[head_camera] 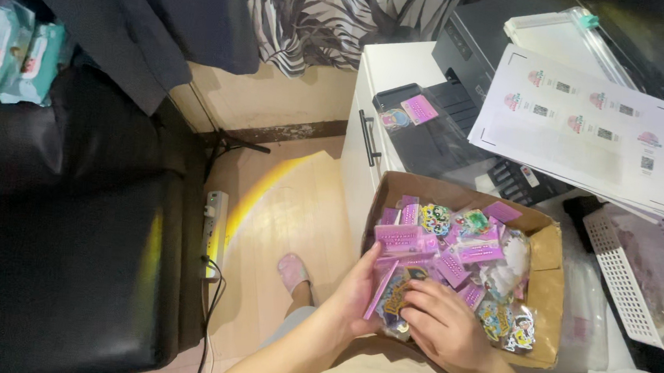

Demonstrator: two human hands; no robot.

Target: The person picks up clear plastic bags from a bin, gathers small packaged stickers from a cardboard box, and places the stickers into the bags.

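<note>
Head view, one frame. A small packet [393, 292], pink card header over a colourful sticker-like piece in clear wrap, sits at the near left corner of an open cardboard box [549, 259], held between both hands. Left hand [357, 291] cups the packet's left edge from outside, thumb up along the pink header; grip closed on the packet. Right hand [441, 323] lies over the packet's lower right part, fingers curled down onto it; grip likewise pressed on the packet, fingertips partly hidden against the wrap. The box is filled with a loose heap of similar packets [462, 244], pink headers and cartoon-coloured pieces overlapping at all angles, crowding right up against the held one. The box rests on the person's lap, its far edge near a white cabinet [371, 95]. On the cabinet's surface stands a dark printer [470, 39] with two small packets on its front tray [413, 114]; a stack of printed white sheets [589, 136] overhangs the printer, a paper trimmer [573, 36] behind. Right of the box, a white perforated basket [632, 289]. Left, a black seat [66, 252], a power strip [214, 232] on the wooden floor, and a foot in a pink slipper [292, 272].
</note>
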